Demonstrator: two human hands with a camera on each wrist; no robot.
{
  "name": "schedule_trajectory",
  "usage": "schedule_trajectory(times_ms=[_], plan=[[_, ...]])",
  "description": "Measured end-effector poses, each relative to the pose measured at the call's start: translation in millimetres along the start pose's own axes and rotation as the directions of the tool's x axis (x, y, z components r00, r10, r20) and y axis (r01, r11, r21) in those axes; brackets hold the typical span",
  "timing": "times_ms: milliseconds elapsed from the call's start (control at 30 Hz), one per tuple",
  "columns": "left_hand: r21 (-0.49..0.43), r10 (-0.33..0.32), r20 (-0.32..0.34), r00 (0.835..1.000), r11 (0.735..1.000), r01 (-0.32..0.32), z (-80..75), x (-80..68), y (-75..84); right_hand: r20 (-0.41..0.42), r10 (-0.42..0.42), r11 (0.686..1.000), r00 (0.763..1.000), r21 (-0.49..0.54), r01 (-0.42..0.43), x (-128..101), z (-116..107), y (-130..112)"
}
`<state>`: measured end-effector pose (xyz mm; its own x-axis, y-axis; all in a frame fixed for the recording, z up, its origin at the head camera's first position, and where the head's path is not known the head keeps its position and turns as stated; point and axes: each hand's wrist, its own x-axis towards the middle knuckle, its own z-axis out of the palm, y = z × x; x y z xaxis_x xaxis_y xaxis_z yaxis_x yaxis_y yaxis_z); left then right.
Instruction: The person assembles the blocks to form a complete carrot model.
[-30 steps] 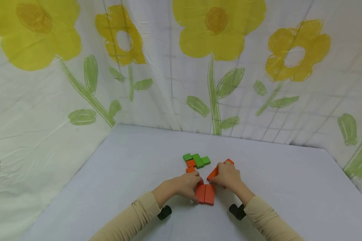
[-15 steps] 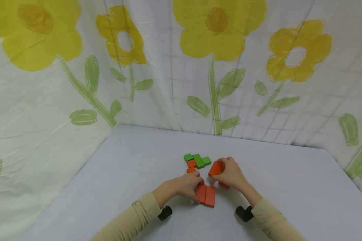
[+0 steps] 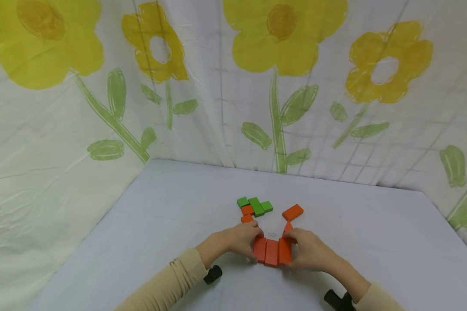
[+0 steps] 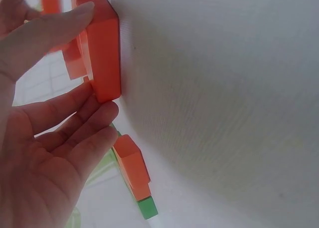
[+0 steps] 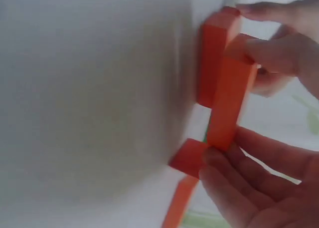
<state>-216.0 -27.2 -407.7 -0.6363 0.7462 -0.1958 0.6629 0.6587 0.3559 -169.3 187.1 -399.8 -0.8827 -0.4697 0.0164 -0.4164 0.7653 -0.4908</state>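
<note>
Three red-orange building blocks stand in a row on the white table, the left block (image 3: 260, 249) and middle block (image 3: 271, 253) side by side. My left hand (image 3: 239, 242) pinches the left one, thumb at its near end and fingertips at its far end. My right hand (image 3: 313, 250) grips an orange block (image 5: 231, 103) lengthwise between thumb and fingers, close along the middle block's right side. In the right wrist view that block looks raised a little above its neighbour. Just beyond my right fingertips, a red triangular block (image 3: 288, 226) is partly hidden.
Farther back lies a cluster of green blocks (image 3: 256, 207) with a small orange block (image 3: 247, 210) against it and another orange piece (image 3: 247, 218) nearer. A loose orange block (image 3: 293, 212) rests behind the triangle. The flowered curtain (image 3: 202, 129) borders the table (image 3: 179, 194).
My right hand has brought an orange block from the back right toward me, turning it in line with the row. Another orange block now shows where that hand was. My left hand stays put.
</note>
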Motion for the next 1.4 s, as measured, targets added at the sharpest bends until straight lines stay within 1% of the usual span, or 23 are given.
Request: schedule_trajectory(times_ms=[67,167,267,467,700,867,1033,1167,1200,1267,1333,1400], plan=[[0.004,0.004,-0.002,1.000,1.000,-0.004,-0.5,0.3,0.2,0.021,-0.008,1.000,1.000,-0.024,0.008,-3.8,3.9,2.7],[0.003,0.004,-0.001,1.000,1.000,-0.004,-1.2,0.5,0.4,0.024,-0.004,0.999,1.000,-0.044,0.005,-5.5,9.2,7.1],[0.000,0.001,0.003,1.000,1.000,-0.001,-2.1,0.0,1.0,0.030,0.002,0.999,1.000,-0.035,-0.001,-5.5,12.8,8.5],[0.003,-0.011,0.009,1.000,1.000,0.011,-2.1,0.3,2.1,0.036,-0.024,1.000,0.999,-0.018,0.025,-5.2,14.3,5.6],[0.032,0.011,-0.003,1.000,0.999,-0.010,0.3,0.6,1.1,0.034,-0.023,0.999,0.999,-0.024,0.024,-5.0,14.0,6.2],[0.032,0.011,-0.003,1.000,0.999,-0.011,0.1,0.3,0.8,0.031,-0.021,0.999,0.999,-0.031,0.022,-4.3,14.9,7.0],[0.025,-0.003,0.000,1.000,1.000,0.003,0.1,1.4,1.5,0.025,-0.015,1.000,1.000,-0.025,0.015,-2.4,15.0,7.8],[0.019,-0.025,-0.001,1.000,1.000,0.025,0.2,2.4,2.3,0.019,0.008,0.999,1.000,-0.031,-0.008,-1.1,15.4,7.8],[0.018,-0.028,-0.001,1.000,0.999,0.028,0.1,2.5,2.5,0.014,0.010,0.999,1.000,-0.039,-0.010,-0.9,15.3,7.5],[0.014,-0.034,0.001,0.999,0.999,0.034,0.0,2.6,2.7,-0.023,0.034,0.998,0.999,-0.049,-0.035,-1.1,14.7,6.5],[0.013,-0.035,0.000,0.999,0.999,0.035,-0.1,2.5,2.8,-0.102,0.063,0.997,0.993,-0.040,-0.067,-0.8,13.4,5.8],[0.013,-0.033,-0.003,0.999,0.999,0.033,-0.1,2.6,2.8,-0.201,0.102,0.994,0.974,-0.026,-0.109,0.0,11.9,5.7]])
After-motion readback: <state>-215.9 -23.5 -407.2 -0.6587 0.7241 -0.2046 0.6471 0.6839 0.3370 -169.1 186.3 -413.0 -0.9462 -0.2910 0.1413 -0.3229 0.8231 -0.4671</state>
